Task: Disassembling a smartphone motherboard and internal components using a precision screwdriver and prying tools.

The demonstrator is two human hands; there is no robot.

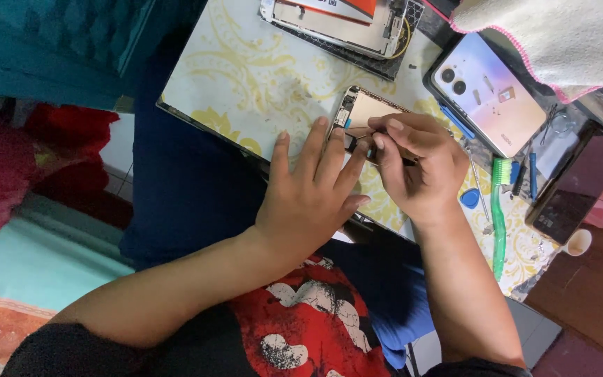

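Both hands, left (312, 192) and right (417, 164), press on an opened phone (364, 112).

Bare board (246, 77) left of the opened phone (368, 108); green toothbrush (500, 216) and tools crowd the right.

Back cover (490, 91): pastel phone shell with two camera rings, lying face down just beyond the right hand.
Toothbrush (500, 209): green handle, bristles up, right of the right hand.
Pick (469, 198): small blue disc, just beside the right wrist.
Dark phone (574, 185): black slab, well right of the hands.
Towel (560, 35): cream cloth with pink edging, far corner.
Opened device (343, 24): stripped frame, beyond both hands.
Work board (239, 84): white with yellow scrollwork, under everything.
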